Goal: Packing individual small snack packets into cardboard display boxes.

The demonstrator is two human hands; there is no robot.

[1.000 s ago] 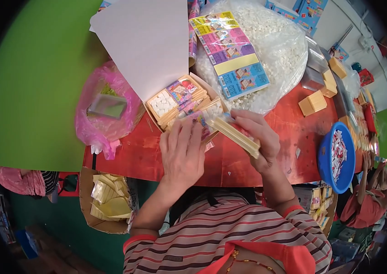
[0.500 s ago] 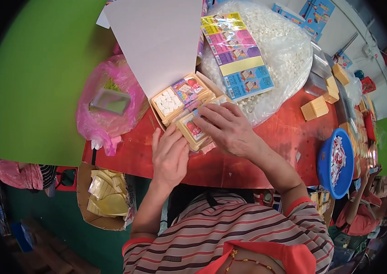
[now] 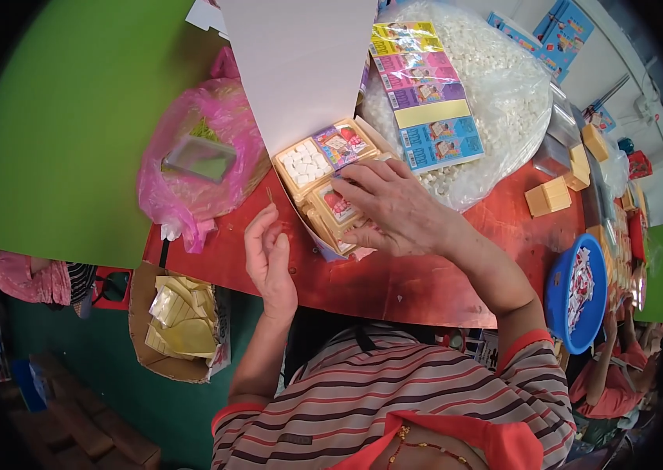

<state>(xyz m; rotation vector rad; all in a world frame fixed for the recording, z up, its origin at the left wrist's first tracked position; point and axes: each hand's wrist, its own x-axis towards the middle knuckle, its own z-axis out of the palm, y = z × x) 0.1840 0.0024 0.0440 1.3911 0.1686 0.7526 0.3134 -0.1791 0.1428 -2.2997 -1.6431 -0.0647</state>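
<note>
My right hand (image 3: 406, 207) is over an open carton (image 3: 319, 241), its fingers and thumb spanning a tan plastic tray pack (image 3: 337, 205) with a strawberry picture on its label. Part of that pack is hidden under the hand. Behind it in the carton lies another tan pack (image 3: 305, 166), showing small white pieces under a clear window beside a purple label. The carton's tall white lid (image 3: 296, 70) stands raised at the far side. Just left of the carton, my left hand (image 3: 270, 262) hovers with fingers apart and nothing in it.
A pink plastic bag (image 3: 175, 188) with a clear tub lies left on the red table (image 3: 464, 266). Label sheets (image 3: 433, 102) rest on a large clear bag of white pieces (image 3: 504, 86). At right are tan trays (image 3: 548, 197) and a blue basin (image 3: 554, 298) of small packets. A carton of scraps (image 3: 143, 329) stands below.
My left hand has come off the pack and moved left. The pack now sits lower in the carton, with my right hand still on it. The view has shifted slightly.
</note>
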